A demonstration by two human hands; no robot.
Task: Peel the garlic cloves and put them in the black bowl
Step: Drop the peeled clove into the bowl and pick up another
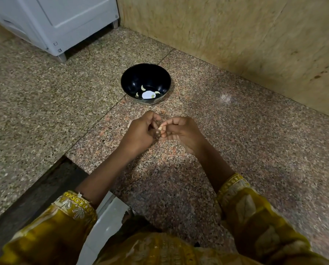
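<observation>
both curled hands pinch one garlic clove between them

garlic clove mostly hidden, white appliance cut off above

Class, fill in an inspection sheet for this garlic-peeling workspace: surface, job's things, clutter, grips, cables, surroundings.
Surface: speckled granite slab, with a seam running across it.
Job's things: black bowl stands upright with a few peeled cloves on its bottom; one garlic clove is held nearer the person.
Clutter: pale scrap on the slab, perhaps peel.
Grips: left hand and right hand both pinch the garlic clove above the slab.
Cables: nothing seen.
Surroundings: white appliance at far left, beige wall behind the bowl, yellow sleeves in the foreground.
</observation>
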